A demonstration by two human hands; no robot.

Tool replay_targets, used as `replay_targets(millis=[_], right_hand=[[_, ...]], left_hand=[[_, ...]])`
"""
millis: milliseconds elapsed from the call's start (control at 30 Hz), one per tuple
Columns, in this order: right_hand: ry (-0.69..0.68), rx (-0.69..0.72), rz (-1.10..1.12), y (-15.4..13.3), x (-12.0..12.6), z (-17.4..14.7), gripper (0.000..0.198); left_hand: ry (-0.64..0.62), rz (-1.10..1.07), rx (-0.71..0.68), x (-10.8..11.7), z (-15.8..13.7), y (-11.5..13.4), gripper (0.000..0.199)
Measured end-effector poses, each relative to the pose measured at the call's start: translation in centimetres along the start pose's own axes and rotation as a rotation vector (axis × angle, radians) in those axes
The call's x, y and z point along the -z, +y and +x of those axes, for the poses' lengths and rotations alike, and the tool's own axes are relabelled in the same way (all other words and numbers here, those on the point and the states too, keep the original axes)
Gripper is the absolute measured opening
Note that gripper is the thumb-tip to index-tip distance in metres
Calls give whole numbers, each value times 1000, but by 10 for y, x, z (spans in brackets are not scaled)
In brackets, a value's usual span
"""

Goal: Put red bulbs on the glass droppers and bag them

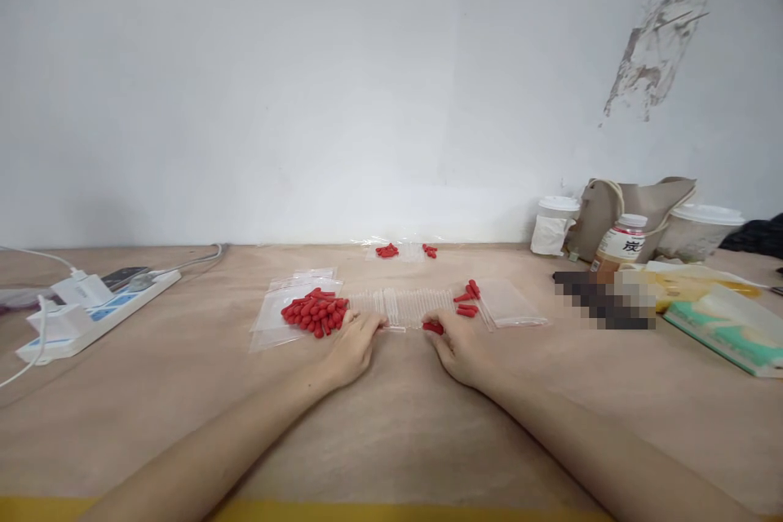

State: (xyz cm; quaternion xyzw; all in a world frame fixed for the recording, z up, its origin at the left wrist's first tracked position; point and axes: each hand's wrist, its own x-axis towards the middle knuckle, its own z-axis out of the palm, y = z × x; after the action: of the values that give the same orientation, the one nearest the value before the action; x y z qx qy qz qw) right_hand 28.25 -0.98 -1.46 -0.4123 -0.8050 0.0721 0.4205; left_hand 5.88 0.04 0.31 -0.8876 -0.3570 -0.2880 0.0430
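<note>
My left hand [353,347] is closed, its fingertips pinching one end of a thin clear tube [395,329] that points right. My right hand [460,349] is closed round a red rubber bulb [433,328], partly hidden by the fingers. Between and behind both hands lies a row of clear tubes [404,306], side by side. Left of my left hand, a heap of red rubber bulbs [315,311] rests on clear plastic bags [269,318]. Several loose red bulbs [467,311] lie just beyond my right hand, beside another clear bag [510,306].
Small bags with red pieces [387,250] lie near the wall. A white power strip [110,314] with chargers and cables stands at left. At right are a bottle [621,245], lidded cups [701,232], a grey bag [636,208] and a green tissue pack [727,330].
</note>
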Motion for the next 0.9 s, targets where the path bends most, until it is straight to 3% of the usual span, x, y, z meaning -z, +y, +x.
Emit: replay_targets(millis=[133,500,900], right_hand=[[-14,-37,47,-4,1,0,22],[-55,43,126,-9,-5,8,15],[-73,99,128,-4,-9,4,18]], left_hand=[[41,-53,50,-5,-7,-1,17],[41,-57,49,-6,-5,-1,21],[3,-107,-50,-3,-5,1,25]])
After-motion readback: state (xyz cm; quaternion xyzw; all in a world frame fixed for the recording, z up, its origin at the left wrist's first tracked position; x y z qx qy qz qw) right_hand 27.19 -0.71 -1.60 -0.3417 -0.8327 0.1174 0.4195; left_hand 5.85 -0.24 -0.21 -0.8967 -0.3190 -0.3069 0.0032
